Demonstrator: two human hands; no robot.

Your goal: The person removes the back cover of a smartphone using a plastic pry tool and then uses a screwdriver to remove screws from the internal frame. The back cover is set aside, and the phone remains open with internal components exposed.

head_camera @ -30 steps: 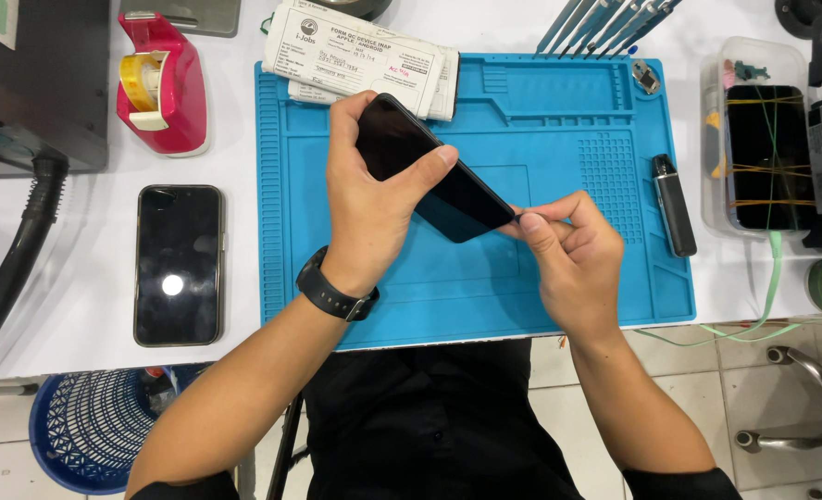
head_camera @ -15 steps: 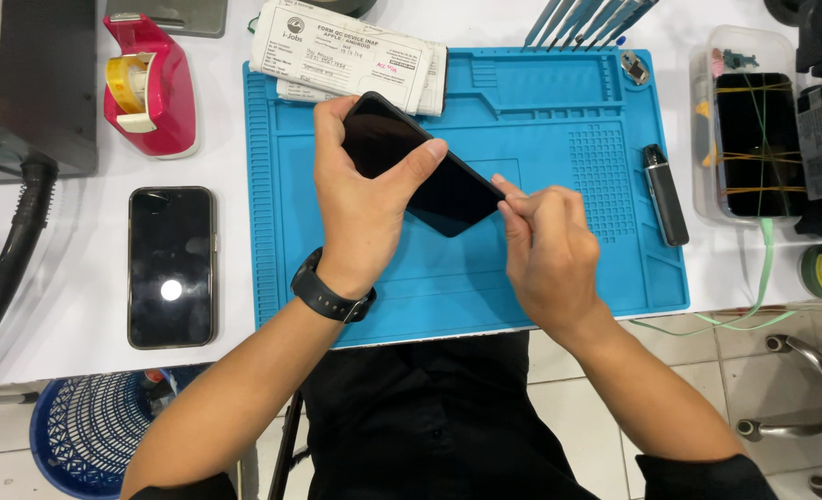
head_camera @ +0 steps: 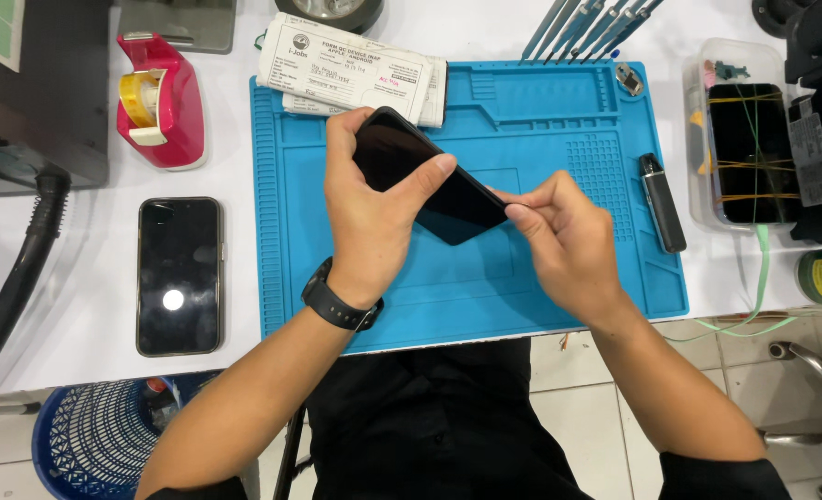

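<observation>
Over the mat: phone [head_camera: 427, 178] held tilted above the blue mat [head_camera: 559, 268], off its surface
Left hand: left hand [head_camera: 367, 227] wrapped round the far-left end, thumb across the dark glass
Right hand: right hand [head_camera: 570, 243] closed, fingertips pinching the near-right corner
Handling: likely light, stiff and thin; glass face looks slick and fragile, so the side edges are the safest hold
Nearby: second phone [head_camera: 179, 275] lies left of the mat; tape dispenser [head_camera: 159, 100] far left

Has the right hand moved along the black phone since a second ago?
Yes. The right hand has slid up the black phone toward the left hand, judged against the blue mat.
</observation>
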